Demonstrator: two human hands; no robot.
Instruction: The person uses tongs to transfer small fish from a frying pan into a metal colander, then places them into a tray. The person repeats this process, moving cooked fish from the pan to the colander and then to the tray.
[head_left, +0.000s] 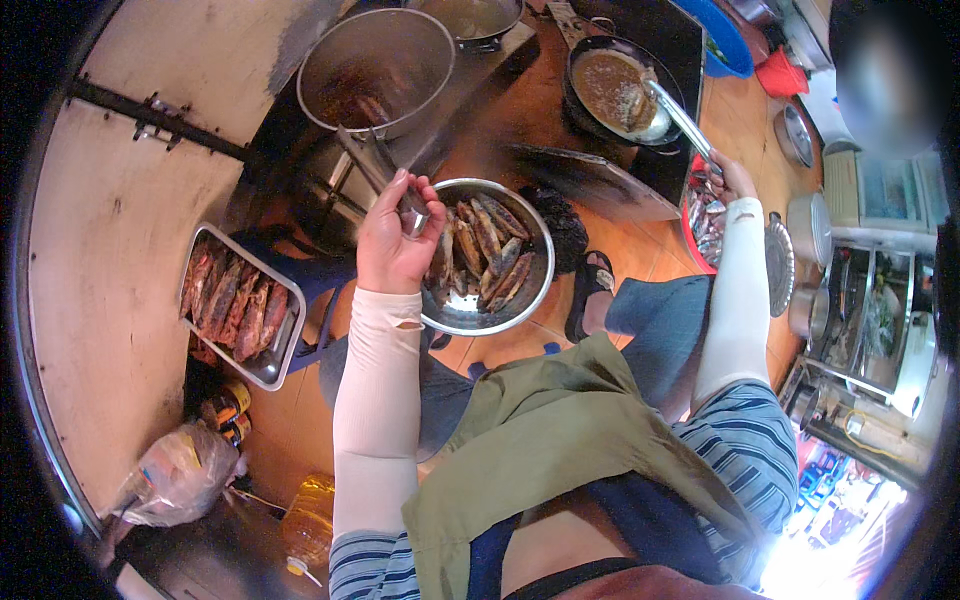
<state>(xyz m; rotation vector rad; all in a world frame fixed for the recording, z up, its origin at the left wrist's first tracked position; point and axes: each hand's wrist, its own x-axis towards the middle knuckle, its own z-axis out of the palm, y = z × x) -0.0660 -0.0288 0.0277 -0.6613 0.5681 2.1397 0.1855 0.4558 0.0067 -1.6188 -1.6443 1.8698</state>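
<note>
My left hand grips a pair of metal tongs, whose tips point at the near rim of a large pot. A piece of browned fish shows at the pot's near side, by the tongs' tips; whether they hold it is unclear. Just right of this hand sits a perforated metal bowl with several fried fish in it. My right hand is closed around the handle of a metal ladle. The ladle's head lies in brown, frothy liquid in a black pan.
At left, a metal tray holds several dark reddish fish. A red basin of small raw fish is beside my right forearm. A bottle of yellow oil and a plastic bag are at lower left. Another pot stands behind.
</note>
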